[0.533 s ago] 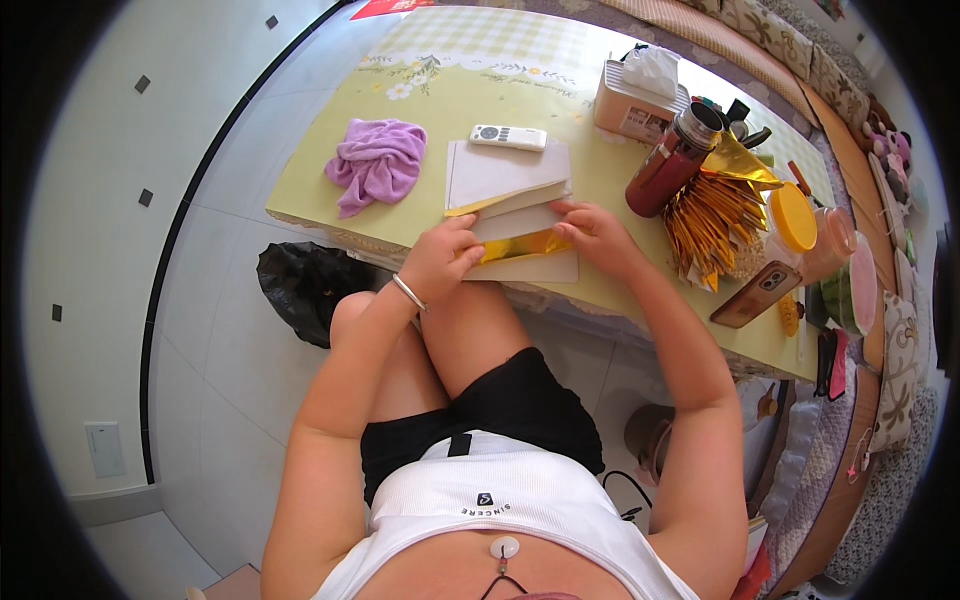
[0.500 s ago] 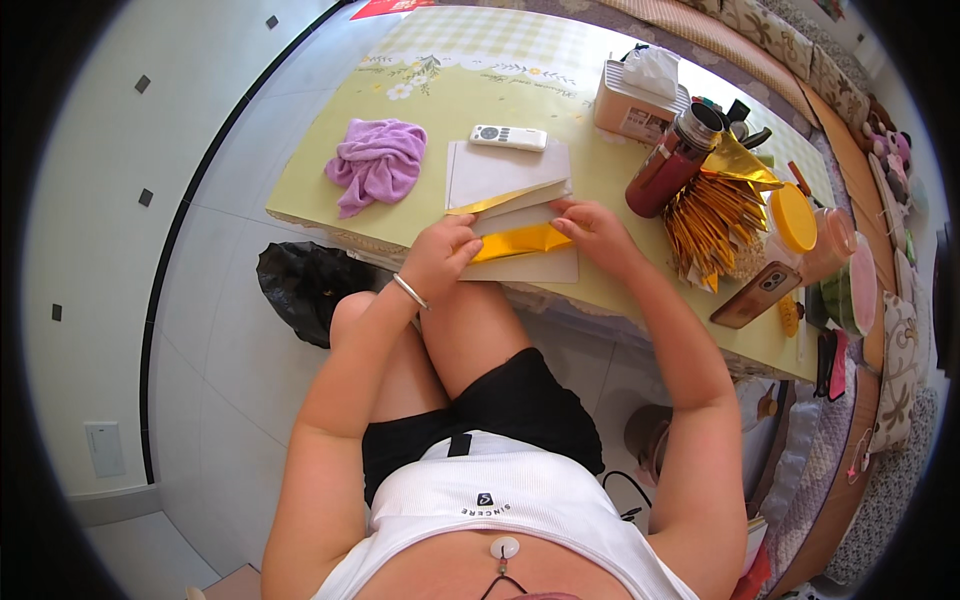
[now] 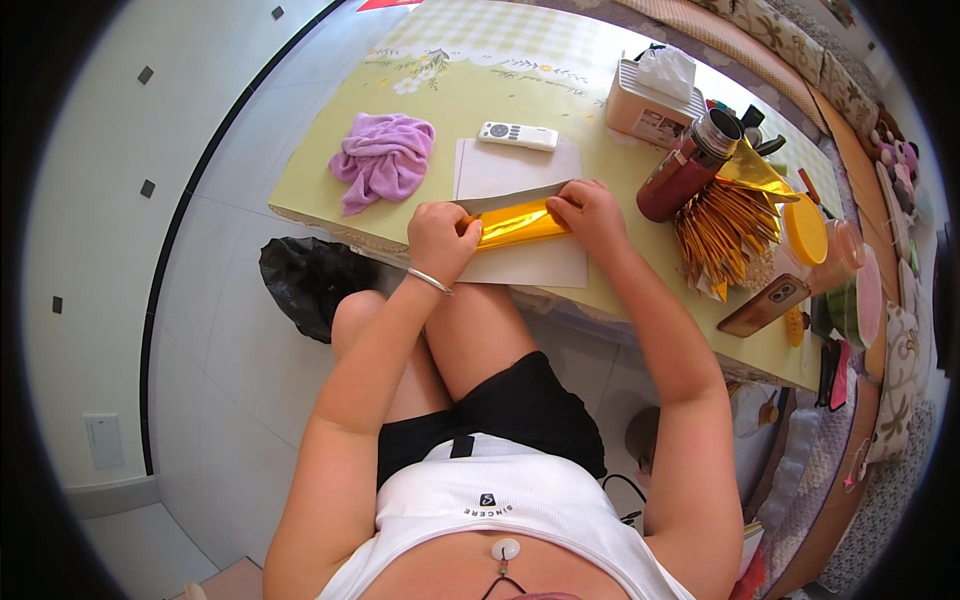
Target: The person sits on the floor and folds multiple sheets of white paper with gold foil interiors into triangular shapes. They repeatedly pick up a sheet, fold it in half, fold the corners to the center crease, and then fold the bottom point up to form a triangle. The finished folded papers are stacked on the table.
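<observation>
A strip of gold foil paper [image 3: 520, 224], folded over lengthwise, stretches between my two hands above white sheets [image 3: 545, 268] at the table's near edge. My left hand [image 3: 443, 238] pinches its left end between thumb and fingers. At the right end, my right hand [image 3: 590, 214] grips the paper the same way. Beyond the strip, a white remote control [image 3: 517, 136] lies across the top of the sheets. To the right stands a fanned bundle of folded gold foil papers [image 3: 727, 238], apart from my right hand.
A purple cloth [image 3: 382, 162] lies crumpled on the left. Behind the gold bundle are a dark red thermos [image 3: 680, 175] and a tissue box [image 3: 645, 110]. A phone [image 3: 763, 306] leans near a yellow-lidded jar [image 3: 805, 229]. A black plastic bag [image 3: 312, 285] hangs below the table's left edge.
The raised flap of the gold paper has been folded down toward me, so the strip now shows a broad shiny gold face. Both hands have shifted slightly, thumbs now on top.
</observation>
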Motion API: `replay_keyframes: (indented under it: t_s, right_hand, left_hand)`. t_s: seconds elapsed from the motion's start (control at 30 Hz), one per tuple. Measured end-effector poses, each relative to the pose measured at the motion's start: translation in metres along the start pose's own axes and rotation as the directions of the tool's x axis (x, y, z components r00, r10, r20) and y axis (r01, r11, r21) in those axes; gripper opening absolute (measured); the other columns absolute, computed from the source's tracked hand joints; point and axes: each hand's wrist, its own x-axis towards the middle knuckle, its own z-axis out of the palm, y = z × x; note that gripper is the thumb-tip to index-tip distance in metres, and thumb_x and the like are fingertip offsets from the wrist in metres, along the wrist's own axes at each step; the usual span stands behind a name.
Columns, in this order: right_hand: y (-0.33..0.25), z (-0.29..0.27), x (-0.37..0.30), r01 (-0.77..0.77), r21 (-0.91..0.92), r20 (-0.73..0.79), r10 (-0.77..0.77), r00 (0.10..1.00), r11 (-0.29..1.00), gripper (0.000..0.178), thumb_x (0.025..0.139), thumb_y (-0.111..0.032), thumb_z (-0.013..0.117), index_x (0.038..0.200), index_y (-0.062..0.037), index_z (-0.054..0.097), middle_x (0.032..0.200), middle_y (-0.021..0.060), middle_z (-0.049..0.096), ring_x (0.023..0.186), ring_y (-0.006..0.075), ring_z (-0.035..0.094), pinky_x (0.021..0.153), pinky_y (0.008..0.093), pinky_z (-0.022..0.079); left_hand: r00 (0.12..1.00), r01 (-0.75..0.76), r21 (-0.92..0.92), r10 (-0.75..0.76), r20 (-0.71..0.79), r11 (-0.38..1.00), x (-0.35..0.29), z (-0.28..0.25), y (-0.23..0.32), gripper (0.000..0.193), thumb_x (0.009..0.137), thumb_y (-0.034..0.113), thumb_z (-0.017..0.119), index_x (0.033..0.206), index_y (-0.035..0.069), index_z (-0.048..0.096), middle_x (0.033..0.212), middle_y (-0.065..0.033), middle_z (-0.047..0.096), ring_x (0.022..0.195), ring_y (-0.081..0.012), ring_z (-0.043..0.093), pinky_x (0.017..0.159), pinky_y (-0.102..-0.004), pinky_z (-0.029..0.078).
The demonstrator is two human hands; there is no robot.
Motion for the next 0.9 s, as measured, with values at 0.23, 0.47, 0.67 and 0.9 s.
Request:
replay_keyframes:
  t_s: [0.23,0.47,0.67,0.9]
  right_hand:
    - [0.004,0.014,0.012,-0.158,-0.121,-0.06,0.152,0.987,0.98,0.023,0.078,-0.029,0.078,0.077,-0.0077,0.072,0.081,0.0086,0.064,0.087,0.0283,0.061,0.073,0.041,0.051]
    - [0.008,0.025,0.006,-0.066,-0.142,-0.182,0.04,0.983,0.988,0.023,0.076,-0.027,0.079,0.073,-0.0065,0.07,0.08,0.0095,0.063,0.086,0.0303,0.061,0.073,0.0424,0.05]
    - [0.014,0.028,0.007,-0.103,-0.124,-0.282,0.064,0.957,0.987,0.024,0.075,-0.024,0.08,0.07,-0.0052,0.067,0.078,0.0111,0.062,0.083,0.0324,0.06,0.072,0.0434,0.05]
    - [0.012,0.03,0.009,-0.122,-0.124,-0.301,0.079,0.95,0.985,0.025,0.075,-0.022,0.079,0.067,-0.0049,0.064,0.077,0.0118,0.061,0.081,0.0332,0.06,0.072,0.0442,0.049]
  left_hand:
    - [0.988,-0.035,0.234,0.069,-0.14,0.972,0.003,0.0,0.01,0.029,0.073,0.018,0.076,0.095,0.002,0.068,0.1,-0.0139,0.067,0.094,-0.0352,0.06,0.085,-0.0447,0.048]
    - [0.879,-0.404,0.149,0.339,0.335,0.903,-0.017,0.017,0.028,0.081,0.088,0.061,0.058,0.138,-0.004,0.05,0.145,-0.0206,0.05,0.137,-0.0381,0.043,0.114,-0.0533,0.031]
    - [0.889,-0.402,0.222,0.32,0.327,0.888,-0.022,0.021,0.028,0.085,0.089,0.064,0.055,0.143,-0.002,0.045,0.151,-0.0195,0.042,0.142,-0.0361,0.036,0.116,-0.056,0.023]
    - [0.893,-0.376,0.258,0.274,0.356,0.89,-0.021,0.026,0.029,0.088,0.089,0.065,0.053,0.146,-0.001,0.042,0.155,-0.019,0.036,0.145,-0.0353,0.03,0.117,-0.0575,0.021]
